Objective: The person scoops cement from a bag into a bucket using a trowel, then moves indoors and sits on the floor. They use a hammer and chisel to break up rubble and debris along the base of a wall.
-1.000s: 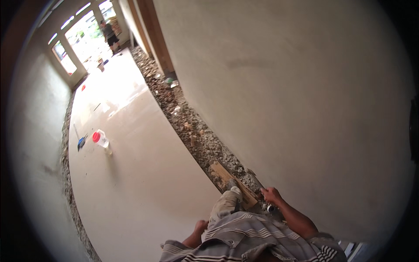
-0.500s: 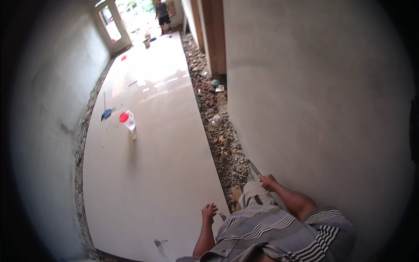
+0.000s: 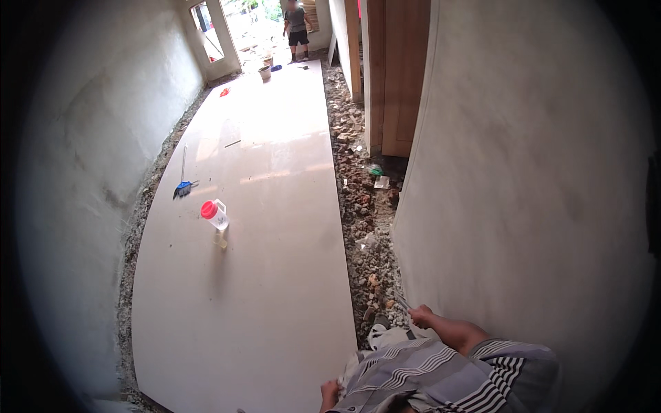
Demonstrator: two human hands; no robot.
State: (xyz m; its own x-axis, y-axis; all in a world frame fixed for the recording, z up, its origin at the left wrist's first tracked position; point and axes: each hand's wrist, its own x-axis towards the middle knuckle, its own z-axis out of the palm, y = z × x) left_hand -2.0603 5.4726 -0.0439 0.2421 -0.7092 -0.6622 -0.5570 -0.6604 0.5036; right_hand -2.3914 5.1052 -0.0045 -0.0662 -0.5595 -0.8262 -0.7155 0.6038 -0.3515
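the person's right hand (image 3: 421,316) sits low on the right, close against the plastered wall (image 3: 523,172), closed around a thin metal tool (image 3: 402,301) whose tip juts out toward the rubble strip (image 3: 361,234); what kind of tool it is cannot be made out; the left hand (image 3: 330,394) shows at the bottom edge, partly hidden by the striped shirt (image 3: 441,378), resting at the near corner of the pale floor board (image 3: 255,275); whether it is clenched or slack cannot be told; a light-coloured shoe (image 3: 383,336) shows just below the right hand, at the edge of the rubble; the board runs long down the corridor, bending with the lens; on it, well away from both hands, stands a clear plastic jug with a red lid (image 3: 214,214), and farther left lies a blue brush (image 3: 182,186) with a long thin handle; broken stones and scraps fill the strip between the board and the right-hand wall; a wooden door frame (image 3: 396,76) stands farther along that wall; at the far end, in the bright doorway, another person (image 3: 297,22) stands near a small bucket (image 3: 264,71).
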